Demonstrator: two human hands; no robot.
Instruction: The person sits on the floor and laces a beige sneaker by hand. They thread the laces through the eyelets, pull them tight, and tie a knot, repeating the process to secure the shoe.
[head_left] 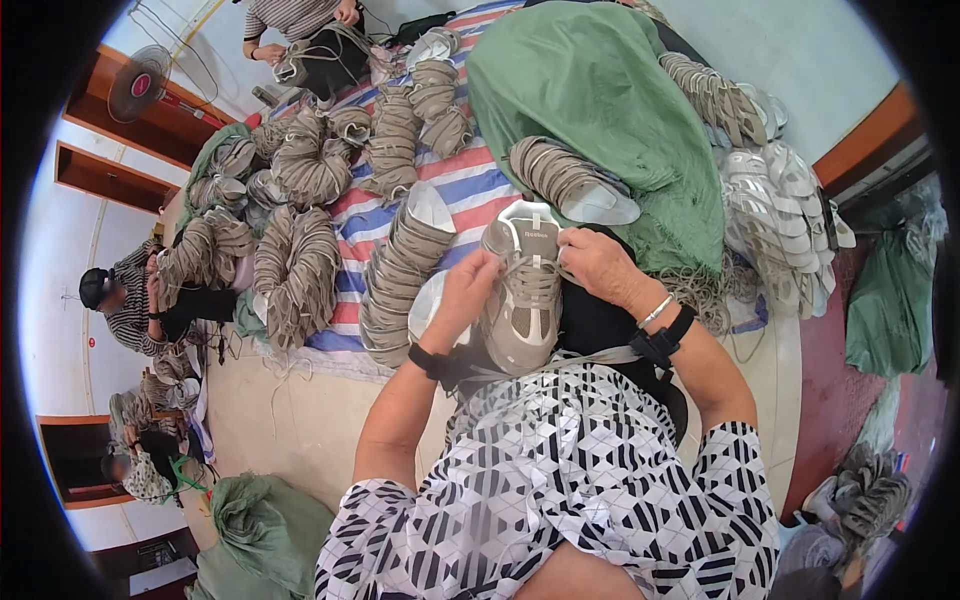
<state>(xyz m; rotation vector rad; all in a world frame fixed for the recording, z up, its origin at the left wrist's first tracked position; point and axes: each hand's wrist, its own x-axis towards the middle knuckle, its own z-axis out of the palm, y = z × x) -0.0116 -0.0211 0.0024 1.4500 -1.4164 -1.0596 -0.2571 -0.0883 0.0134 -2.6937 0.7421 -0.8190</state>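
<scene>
A beige and grey shoe upper (520,330) lies before me, toe toward my body, its white-edged tongue pointing away. Flat beige shoelaces (535,264) cross its front in rows. At the upper's left edge my left hand (466,290) is closed in a pinch on one side of the lace, near the top eyelets. Opposite it, my right hand (606,266) pinches the lace on the other side, fingertips close to the tongue. Part of a white shoe piece (428,308) shows behind my left wrist. Loose laces (570,362) trail across my lap below the toe.
Nested stacks of shoe uppers (396,290) cover a striped tarp (475,185). A green sack (560,80) stands beyond my right hand, more uppers (775,215) to its right. Another green sack (260,540) sits lower left. Other people (130,305) sit at left and far away; a fan (138,85) stands upper left.
</scene>
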